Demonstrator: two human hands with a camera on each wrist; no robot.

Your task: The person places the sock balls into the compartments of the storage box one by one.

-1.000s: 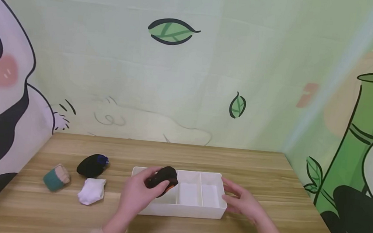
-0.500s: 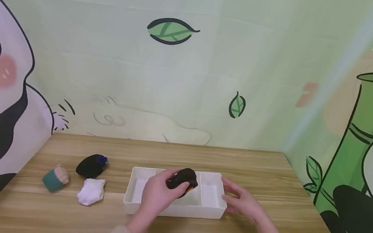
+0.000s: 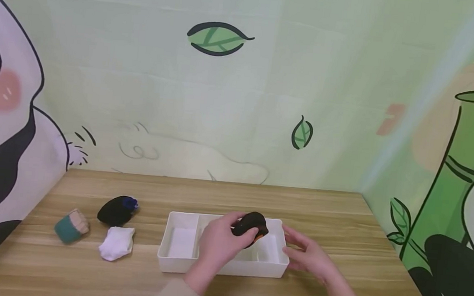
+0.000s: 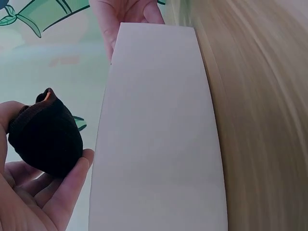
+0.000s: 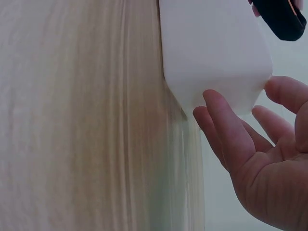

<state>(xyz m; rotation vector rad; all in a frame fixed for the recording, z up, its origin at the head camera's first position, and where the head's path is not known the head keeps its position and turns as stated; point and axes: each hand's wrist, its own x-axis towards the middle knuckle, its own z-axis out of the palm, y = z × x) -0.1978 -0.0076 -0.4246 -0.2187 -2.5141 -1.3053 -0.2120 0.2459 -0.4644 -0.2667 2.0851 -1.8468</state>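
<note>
Head view, with both wrist views. The left hand (image 3: 220, 243) grips a rolled black sock with an orange trim (image 3: 250, 223), fingers and thumb curled round the bundle; in the left wrist view the same sock (image 4: 45, 137) sits cupped between thumb and fingertips beside the long white wall of the tray. The sock hangs above the white three-compartment tray (image 3: 176, 264), over the divider between the middle and right compartments, clear of the floor of either; it is not yet released. Over the last second the hand has carried the sock rightward along the tray, from above the left compartment, past the middle one, to its present place, so the left compartment now shows uncovered. The tray itself has not shifted on the wooden table (image 3: 341, 213). The right hand (image 3: 308, 256) remains at the tray's right end, fingers relaxed and slightly spread, their tips at or just beside the end wall; the right wrist view shows the open palm (image 5: 260, 168) facing the tray corner (image 5: 216, 57), though whether it presses the plastic cannot be told. The travel suggests, as a judgement, that the sock is bound for the right-hand compartment while the other hand steadies the tray. Left of the tray, well apart from it, lie a black sock with a blue trim (image 3: 117, 210), a white sock (image 3: 116, 243) and a teal and beige sock (image 3: 71, 225), none of them displaced.
</note>
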